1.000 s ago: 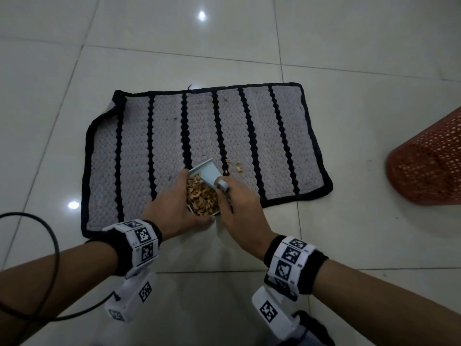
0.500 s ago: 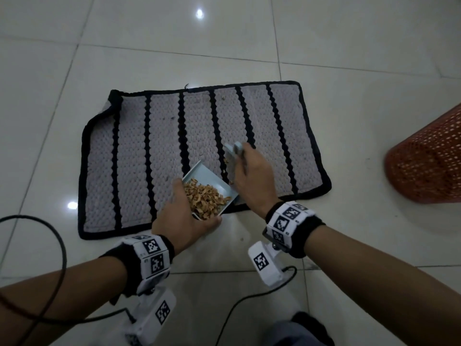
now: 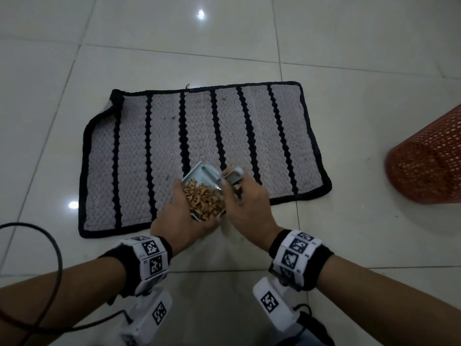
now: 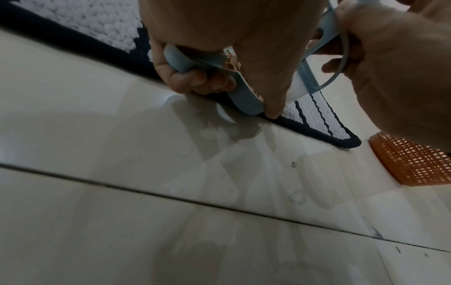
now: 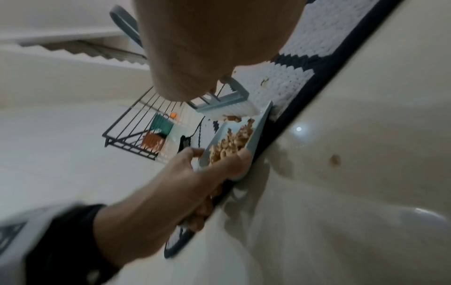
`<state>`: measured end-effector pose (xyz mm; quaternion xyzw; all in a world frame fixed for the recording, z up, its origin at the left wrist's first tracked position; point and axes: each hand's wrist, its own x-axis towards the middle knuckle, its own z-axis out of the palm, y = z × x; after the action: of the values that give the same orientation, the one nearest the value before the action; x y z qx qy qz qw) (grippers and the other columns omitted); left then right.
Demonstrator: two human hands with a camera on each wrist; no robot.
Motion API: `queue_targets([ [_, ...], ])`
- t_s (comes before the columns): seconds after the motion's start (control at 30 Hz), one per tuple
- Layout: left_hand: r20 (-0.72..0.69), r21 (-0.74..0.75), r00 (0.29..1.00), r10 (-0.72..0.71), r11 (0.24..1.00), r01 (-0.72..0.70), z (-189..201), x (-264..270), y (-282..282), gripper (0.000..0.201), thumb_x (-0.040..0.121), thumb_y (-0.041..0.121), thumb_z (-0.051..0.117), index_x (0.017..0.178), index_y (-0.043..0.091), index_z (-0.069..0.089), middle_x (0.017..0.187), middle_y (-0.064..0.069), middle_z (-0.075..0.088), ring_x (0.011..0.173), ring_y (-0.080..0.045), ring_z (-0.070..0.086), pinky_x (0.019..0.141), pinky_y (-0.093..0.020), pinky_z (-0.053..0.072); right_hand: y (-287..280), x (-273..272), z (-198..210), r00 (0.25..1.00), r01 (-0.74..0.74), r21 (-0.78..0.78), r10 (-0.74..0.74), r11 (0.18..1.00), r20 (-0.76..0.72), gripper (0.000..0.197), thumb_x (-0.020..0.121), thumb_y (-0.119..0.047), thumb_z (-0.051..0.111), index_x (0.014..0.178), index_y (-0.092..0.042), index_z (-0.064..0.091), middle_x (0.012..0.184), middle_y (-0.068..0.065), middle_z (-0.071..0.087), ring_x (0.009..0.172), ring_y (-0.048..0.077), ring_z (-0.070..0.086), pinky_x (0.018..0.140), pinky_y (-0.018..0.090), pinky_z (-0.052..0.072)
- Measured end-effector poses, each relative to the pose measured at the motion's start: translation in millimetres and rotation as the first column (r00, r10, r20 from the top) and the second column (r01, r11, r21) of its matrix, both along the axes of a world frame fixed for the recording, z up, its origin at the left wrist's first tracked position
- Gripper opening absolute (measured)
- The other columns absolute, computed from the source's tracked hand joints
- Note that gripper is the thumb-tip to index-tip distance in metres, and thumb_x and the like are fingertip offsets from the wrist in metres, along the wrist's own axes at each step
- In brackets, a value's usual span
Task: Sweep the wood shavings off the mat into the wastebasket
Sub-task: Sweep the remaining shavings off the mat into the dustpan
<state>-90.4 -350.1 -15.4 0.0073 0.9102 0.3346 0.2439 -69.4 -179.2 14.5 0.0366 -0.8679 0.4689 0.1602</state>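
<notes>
At the near edge of the mat [image 3: 139,156], a small blue dustpan [image 3: 199,174] is held by the left hand [image 3: 183,221], fingers curled under its rear, its open lip pointing away across the mat. Most of the shavings [image 3: 204,202] are heaped inside it. A brush [image 5: 219,102] is gripped by the right hand [image 3: 249,208], fingers wrapped round its looped handle, and its white bristles are set at the pan's lip, just beyond the heap. One or two loose curls are seen on the mat beside the brush in the right wrist view. The wastebasket [image 3: 429,161] stands on the floor well to the right, beyond the mat's right edge, so the right hand lies between pan and basket. The loaded pan would probably have to be carried rightward, kept level.
</notes>
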Motion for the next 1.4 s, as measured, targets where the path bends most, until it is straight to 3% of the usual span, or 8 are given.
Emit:
queue_targets([
  [0.1, -0.006, -0.001, 1.0, -0.003, 1.0, 0.003, 0, 3, -3, 0.131, 0.049, 0.081, 0.072, 0.149, 0.029, 0.007, 0.131, 0.0, 0.057, 0.11, -0.023, 0.063, 0.086, -0.046, 0.057, 15, -16, 9, 0.984, 0.169, -0.054, -0.166, 0.984, 0.063, 0.008, 0.1, -0.015, 0.054, 0.099, -0.008, 0.059, 0.073, -0.001, 0.063, 0.059, 0.009, 0.059, 0.049, 0.025, 0.047],
  [0.27, -0.022, -0.021, 0.998, -0.052, 0.998, 0.051, 4, 6, -9, 0.129, 0.056, 0.074, 0.077, 0.151, 0.028, 0.003, 0.129, 0.004, 0.059, 0.108, -0.02, 0.063, 0.085, -0.042, 0.057, 44, -37, 4, 0.943, 0.328, -0.029, -0.326, 0.944, 0.057, 0.011, 0.1, -0.017, 0.054, 0.104, -0.01, 0.061, 0.08, 0.001, 0.066, 0.068, 0.012, 0.062, 0.057, 0.027, 0.05],
  [0.47, -0.026, -0.025, 0.998, -0.056, 0.998, 0.055, 5, 12, -7, 0.118, 0.054, 0.073, 0.079, 0.144, 0.031, 0.014, 0.119, 0.009, 0.059, 0.103, -0.019, 0.064, 0.081, -0.042, 0.058, 39, -40, -16, 0.985, 0.143, 0.129, -0.153, 0.981, 0.074, 0.019, 0.101, -0.016, 0.054, 0.113, -0.01, 0.067, 0.082, -0.009, 0.059, 0.064, -0.002, 0.046, 0.06, 0.009, 0.033],
  [0.67, 0.001, 0.022, 0.999, -0.045, 0.999, 0.045, 0, 14, -5, 0.118, 0.055, 0.073, 0.077, 0.145, 0.032, 0.011, 0.111, 0.007, 0.062, 0.094, -0.018, 0.068, 0.075, -0.043, 0.06, -3, -7, -25, 0.992, -0.061, 0.112, 0.047, 0.992, 0.12, 0.023, 0.099, -0.01, 0.051, 0.117, -0.007, 0.064, 0.104, 0.007, 0.069, 0.091, 0.019, 0.063, 0.081, 0.033, 0.052],
  [0.87, 0.013, 0.046, 1.0, -0.02, 0.999, 0.02, 4, 17, -3, 0.123, 0.052, 0.077, 0.073, 0.147, 0.027, 0.013, 0.109, 0.006, 0.063, 0.092, -0.018, 0.068, 0.074, -0.044, 0.06, -9, 24, -22, 0.999, -0.04, 0.026, 0.04, 0.999, 0.003, 0.022, 0.092, 0.002, 0.059, 0.112, -0.001, 0.066, 0.108, 0.012, 0.07, 0.099, 0.019, 0.064, 0.088, 0.025, 0.051],
  [0.97, -0.012, 0.005, 1.0, -0.012, 1.0, 0.012, 4, 17, 2, 0.119, 0.058, 0.07, 0.078, 0.147, 0.027, 0.013, 0.112, 0.003, 0.064, 0.095, -0.021, 0.068, 0.077, -0.044, 0.059, 2, 9, -12, 0.999, 0.046, -0.013, -0.046, 0.999, -0.018, 0.015, 0.097, -0.002, 0.058, 0.11, -0.004, 0.066, 0.1, 0.007, 0.07, 0.087, 0.011, 0.065, 0.075, 0.022, 0.054],
  [1.03, -0.013, -0.04, 1.0, -0.023, 0.999, 0.023, 5, 14, 4, 0.122, 0.06, 0.07, 0.078, 0.15, 0.027, 0.006, 0.119, 0.002, 0.062, 0.1, -0.022, 0.067, 0.08, -0.043, 0.058, 16, -15, -5, 0.991, 0.132, -0.009, -0.133, 0.991, -0.012, 0.011, 0.1, -0.005, 0.056, 0.108, -0.007, 0.064, 0.085, 0.0, 0.064, 0.068, 0.001, 0.056, 0.058, 0.011, 0.042],
  [1.4, 0.001, -0.036, 1.0, -0.019, 0.999, 0.019, 1, 7, 4, 0.127, 0.056, 0.076, 0.075, 0.15, 0.032, 0.001, 0.129, 0.004, 0.058, 0.107, -0.02, 0.064, 0.085, -0.044, 0.056, 25, -53, -22, 0.989, 0.103, 0.141, -0.116, 0.985, 0.089, 0.018, 0.102, -0.011, 0.048, 0.111, -0.008, 0.064, 0.079, -0.004, 0.056, 0.063, 0.006, 0.045, 0.057, 0.013, 0.03],
])
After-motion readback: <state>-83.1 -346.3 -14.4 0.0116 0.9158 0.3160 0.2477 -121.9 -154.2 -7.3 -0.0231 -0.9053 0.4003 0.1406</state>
